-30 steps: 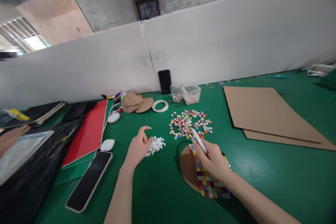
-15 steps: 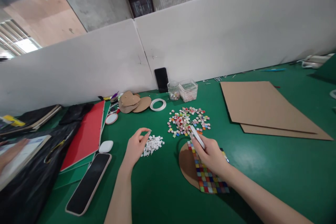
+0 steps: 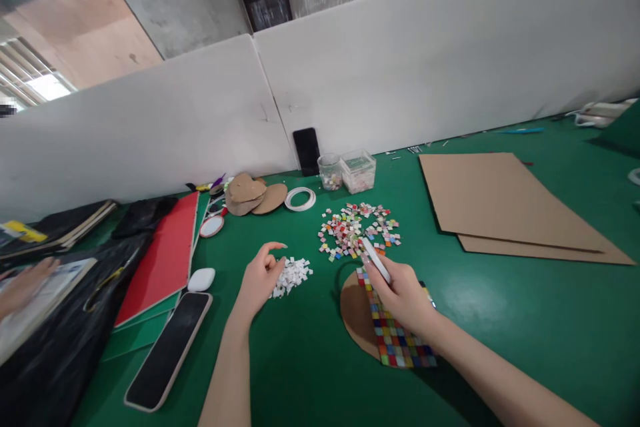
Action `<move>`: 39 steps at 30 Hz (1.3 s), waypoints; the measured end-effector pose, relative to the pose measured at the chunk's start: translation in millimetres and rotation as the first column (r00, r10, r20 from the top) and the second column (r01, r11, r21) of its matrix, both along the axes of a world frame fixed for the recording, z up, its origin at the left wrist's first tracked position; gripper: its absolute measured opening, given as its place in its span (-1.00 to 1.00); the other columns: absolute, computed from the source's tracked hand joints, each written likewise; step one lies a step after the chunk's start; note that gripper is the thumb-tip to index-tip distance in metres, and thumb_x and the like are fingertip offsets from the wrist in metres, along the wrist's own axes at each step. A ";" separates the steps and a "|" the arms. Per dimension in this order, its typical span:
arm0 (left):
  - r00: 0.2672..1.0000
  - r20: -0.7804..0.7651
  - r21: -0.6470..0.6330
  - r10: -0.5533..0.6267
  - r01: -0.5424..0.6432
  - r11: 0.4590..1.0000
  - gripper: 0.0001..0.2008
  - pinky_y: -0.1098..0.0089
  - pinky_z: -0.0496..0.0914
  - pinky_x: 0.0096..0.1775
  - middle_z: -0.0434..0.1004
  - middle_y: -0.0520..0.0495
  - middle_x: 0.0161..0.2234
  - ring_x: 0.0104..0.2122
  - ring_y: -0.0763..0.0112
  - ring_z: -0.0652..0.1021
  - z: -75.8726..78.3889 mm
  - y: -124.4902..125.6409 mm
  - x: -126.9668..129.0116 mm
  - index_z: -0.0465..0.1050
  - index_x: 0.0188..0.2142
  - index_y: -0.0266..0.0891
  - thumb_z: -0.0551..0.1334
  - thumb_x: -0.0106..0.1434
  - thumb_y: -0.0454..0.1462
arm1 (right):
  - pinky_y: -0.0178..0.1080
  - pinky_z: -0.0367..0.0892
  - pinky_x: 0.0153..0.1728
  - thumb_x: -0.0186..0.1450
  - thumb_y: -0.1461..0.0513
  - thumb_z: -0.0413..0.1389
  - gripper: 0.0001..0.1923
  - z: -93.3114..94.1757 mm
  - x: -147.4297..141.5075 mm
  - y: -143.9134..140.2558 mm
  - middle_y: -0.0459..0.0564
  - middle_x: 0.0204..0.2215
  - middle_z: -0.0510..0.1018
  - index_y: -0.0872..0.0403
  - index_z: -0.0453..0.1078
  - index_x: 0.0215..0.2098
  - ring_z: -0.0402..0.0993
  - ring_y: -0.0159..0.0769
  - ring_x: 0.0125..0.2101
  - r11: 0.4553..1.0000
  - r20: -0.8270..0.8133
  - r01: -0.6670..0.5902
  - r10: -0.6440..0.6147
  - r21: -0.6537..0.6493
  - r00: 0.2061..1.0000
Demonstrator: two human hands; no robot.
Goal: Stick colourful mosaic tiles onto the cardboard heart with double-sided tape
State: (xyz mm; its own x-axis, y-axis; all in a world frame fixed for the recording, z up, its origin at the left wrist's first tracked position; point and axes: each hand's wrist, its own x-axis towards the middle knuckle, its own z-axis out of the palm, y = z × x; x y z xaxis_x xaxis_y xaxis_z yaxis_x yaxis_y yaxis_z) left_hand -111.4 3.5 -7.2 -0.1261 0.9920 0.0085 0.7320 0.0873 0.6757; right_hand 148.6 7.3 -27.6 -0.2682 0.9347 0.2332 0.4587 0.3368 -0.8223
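My left hand is at the near-left edge of a pile of small white tiles. Its thumb and index finger are apart, with nothing visible between them. My right hand grips a slim white tube-like tool, its tip pointing up and away; I cannot tell its exact kind. Beneath that hand lies a round cardboard disc, its right part covered with rows of coloured mosaic tiles; the hand hides some of them. Just beyond is a loose heap of coloured tiles.
Clear containers, a white ring coil and cardboard pieces stand behind. Large cardboard sheets lie right. A phone, white case and red folder are left. Another person's hand rests on a book at far left.
My left thumb and index finger, close together before, have parted slightly beside the white tiles. My right hand and the white tool stay nearly in place.
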 end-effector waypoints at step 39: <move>0.987 0.117 -0.028 0.114 -0.111 0.993 -0.70 0.51 0.09 -0.56 0.03 0.22 -0.74 -0.69 0.51 0.16 7.2 -1.4 3.1 0.33 -0.15 -0.19 0.10 0.13 -0.15 | -0.35 -0.03 -0.64 0.32 0.15 -0.17 -0.73 0.1 -0.7 0.0 -0.20 -0.71 0.20 0.05 0.13 -0.50 0.12 -0.44 -0.70 1.000 -0.016 -0.015 0.015 0.004 1.000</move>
